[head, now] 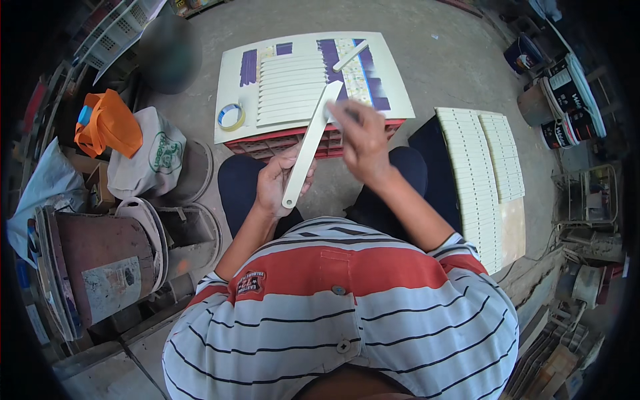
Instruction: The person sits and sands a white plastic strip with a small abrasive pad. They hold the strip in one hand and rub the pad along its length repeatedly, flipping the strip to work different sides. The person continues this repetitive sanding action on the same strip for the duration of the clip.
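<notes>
A long cream-painted slat (306,159) with a small hole near its lower end is held at a slant in my left hand (274,181). My right hand (367,142) is at the slat's upper end, its fingertips blurred against the face. Whether something small is between those fingers cannot be told. Beyond, a cream board (395,75) rests on a red plastic crate (252,146). A row of similar slats (290,90) lies on it, with purple strips (248,67) and a patterned strip (358,90) at the sides. One loose slat (351,56) crosses the right strips.
A roll of tape (230,117) lies at the board's left corner. To my right, more cream slats (472,175) lie in rows on a dark support. Paint buckets (570,90) stand farther right. Left are an orange bag (120,125), a white sack (142,160) and old buckets (200,245).
</notes>
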Action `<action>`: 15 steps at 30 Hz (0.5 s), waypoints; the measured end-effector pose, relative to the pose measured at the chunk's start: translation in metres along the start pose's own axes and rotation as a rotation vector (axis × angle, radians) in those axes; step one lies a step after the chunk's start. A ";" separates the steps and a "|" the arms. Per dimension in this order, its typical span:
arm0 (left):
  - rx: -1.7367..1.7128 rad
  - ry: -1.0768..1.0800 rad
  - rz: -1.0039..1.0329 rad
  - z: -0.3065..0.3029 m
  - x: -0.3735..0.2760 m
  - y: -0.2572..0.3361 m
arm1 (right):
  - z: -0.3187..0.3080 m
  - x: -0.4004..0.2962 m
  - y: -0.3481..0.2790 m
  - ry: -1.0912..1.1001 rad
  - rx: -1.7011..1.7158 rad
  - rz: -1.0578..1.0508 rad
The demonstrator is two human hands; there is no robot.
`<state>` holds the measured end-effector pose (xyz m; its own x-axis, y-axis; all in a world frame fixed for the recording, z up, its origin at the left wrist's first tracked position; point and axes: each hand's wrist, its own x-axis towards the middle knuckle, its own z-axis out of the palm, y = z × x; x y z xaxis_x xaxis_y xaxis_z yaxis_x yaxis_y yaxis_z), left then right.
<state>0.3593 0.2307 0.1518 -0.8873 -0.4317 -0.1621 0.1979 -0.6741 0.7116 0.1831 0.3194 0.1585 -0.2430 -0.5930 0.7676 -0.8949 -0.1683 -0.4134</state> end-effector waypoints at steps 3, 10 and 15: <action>0.198 0.105 0.098 0.004 -0.003 0.002 | -0.003 -0.021 -0.020 -0.164 0.136 -0.023; 0.720 0.179 0.294 -0.001 -0.009 0.005 | -0.005 0.017 0.005 0.004 0.059 -0.036; 0.784 0.138 0.383 -0.006 -0.012 0.014 | 0.009 0.017 -0.005 -0.106 0.018 -0.174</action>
<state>0.3747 0.2230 0.1593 -0.7506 -0.6460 0.1385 0.0838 0.1148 0.9899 0.1868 0.3033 0.1697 -0.0434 -0.6328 0.7731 -0.9130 -0.2891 -0.2879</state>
